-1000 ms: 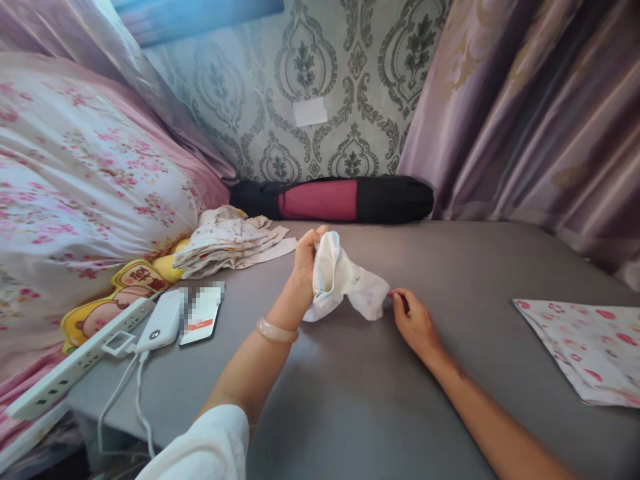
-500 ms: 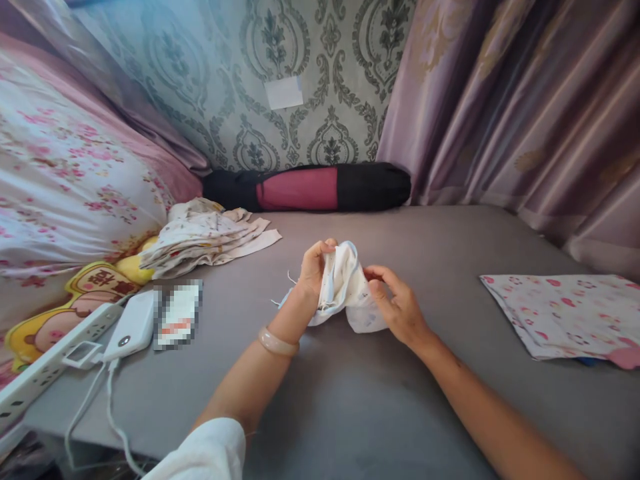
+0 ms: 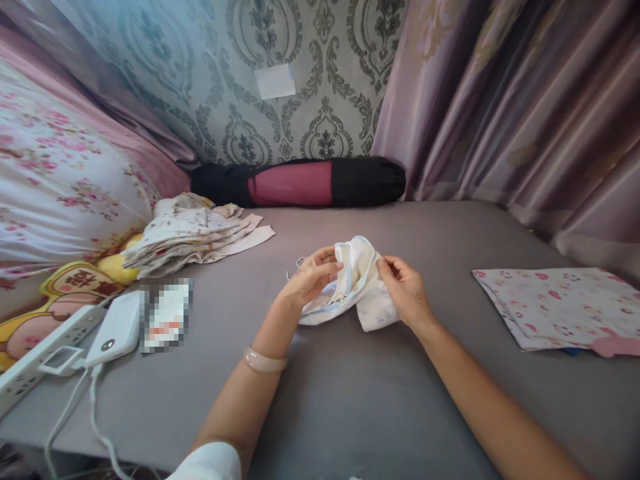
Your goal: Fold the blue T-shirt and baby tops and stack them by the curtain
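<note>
A small white cloth garment with pale blue edging and thin ties is bunched between my two hands, just above the grey bed surface. My left hand has its fingers closed around the garment's left side; a bangle circles that wrist. On the other side, my right hand pinches the garment's edge between thumb and fingers. Its lower part hangs in loose folds, and the ties stick out behind my left hand. Which part of the garment each hand holds cannot be made out.
Stacked small clothes lie at the left, near a yellow cartoon cushion. A white power bank with cables rests beside a power strip. Folded patterned cloth lies right. A black and pink roll bag lies along the wall.
My right hand has gone from resting loosely at the garment's side to pinching its upper edge. My left fingers have shifted over the front of the cloth. The view has turned slightly right.
</note>
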`<action>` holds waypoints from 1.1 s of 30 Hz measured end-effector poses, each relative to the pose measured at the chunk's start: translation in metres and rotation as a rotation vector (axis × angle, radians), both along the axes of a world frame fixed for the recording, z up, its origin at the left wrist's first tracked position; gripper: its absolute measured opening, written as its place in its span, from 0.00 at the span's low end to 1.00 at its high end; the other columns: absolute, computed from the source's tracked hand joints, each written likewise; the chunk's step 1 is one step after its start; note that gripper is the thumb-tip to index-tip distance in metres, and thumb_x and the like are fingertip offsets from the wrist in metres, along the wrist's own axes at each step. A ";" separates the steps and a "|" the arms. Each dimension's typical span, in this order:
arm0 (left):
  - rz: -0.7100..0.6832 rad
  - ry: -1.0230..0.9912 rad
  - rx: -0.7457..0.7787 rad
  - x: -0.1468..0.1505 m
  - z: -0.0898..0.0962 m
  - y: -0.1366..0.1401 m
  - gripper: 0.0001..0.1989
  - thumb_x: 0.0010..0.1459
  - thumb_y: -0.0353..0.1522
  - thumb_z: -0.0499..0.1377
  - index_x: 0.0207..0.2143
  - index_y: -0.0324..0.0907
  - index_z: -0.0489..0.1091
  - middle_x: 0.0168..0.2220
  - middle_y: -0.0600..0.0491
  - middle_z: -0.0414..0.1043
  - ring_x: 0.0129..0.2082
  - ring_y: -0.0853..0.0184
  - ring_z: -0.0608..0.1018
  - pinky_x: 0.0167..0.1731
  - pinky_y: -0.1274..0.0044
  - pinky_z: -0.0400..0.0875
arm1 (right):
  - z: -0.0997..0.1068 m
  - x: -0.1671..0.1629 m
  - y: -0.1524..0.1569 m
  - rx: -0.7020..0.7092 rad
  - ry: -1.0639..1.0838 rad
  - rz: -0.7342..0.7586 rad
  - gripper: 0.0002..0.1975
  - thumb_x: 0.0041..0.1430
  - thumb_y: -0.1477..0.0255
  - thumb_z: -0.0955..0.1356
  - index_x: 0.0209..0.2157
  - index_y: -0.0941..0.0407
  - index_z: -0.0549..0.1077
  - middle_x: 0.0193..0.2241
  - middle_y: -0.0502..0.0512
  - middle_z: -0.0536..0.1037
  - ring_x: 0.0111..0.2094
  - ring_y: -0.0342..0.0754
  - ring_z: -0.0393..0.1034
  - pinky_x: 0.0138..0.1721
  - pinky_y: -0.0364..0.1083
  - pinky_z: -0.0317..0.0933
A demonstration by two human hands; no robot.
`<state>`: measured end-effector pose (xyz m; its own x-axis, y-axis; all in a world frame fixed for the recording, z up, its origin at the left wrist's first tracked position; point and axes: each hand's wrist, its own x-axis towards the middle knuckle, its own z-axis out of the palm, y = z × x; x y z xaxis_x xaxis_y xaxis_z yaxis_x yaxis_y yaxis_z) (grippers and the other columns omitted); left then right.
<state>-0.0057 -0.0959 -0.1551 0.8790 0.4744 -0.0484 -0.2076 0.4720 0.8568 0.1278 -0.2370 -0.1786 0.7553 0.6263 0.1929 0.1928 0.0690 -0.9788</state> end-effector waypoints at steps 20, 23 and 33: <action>0.270 0.269 0.162 0.016 -0.002 -0.027 0.14 0.40 0.35 0.70 0.26 0.39 0.70 0.25 0.55 0.70 0.25 0.72 0.72 0.28 0.78 0.68 | 0.013 0.006 -0.007 -0.013 -0.195 -0.008 0.16 0.57 0.56 0.68 0.35 0.56 0.75 0.31 0.53 0.78 0.31 0.46 0.70 0.34 0.44 0.64; 0.290 0.267 0.141 0.013 0.000 -0.026 0.10 0.42 0.33 0.67 0.26 0.38 0.72 0.26 0.53 0.72 0.26 0.70 0.74 0.30 0.77 0.69 | 0.018 0.005 -0.009 -0.010 -0.214 -0.003 0.16 0.57 0.56 0.67 0.35 0.56 0.75 0.31 0.53 0.78 0.31 0.46 0.70 0.33 0.45 0.64; 0.440 0.156 0.082 -0.013 0.030 -0.015 0.05 0.38 0.28 0.60 0.24 0.39 0.72 0.20 0.57 0.67 0.21 0.73 0.69 0.23 0.82 0.62 | 0.044 0.019 -0.025 -0.004 -0.288 0.038 0.17 0.57 0.55 0.67 0.35 0.55 0.76 0.30 0.53 0.78 0.29 0.46 0.70 0.31 0.44 0.63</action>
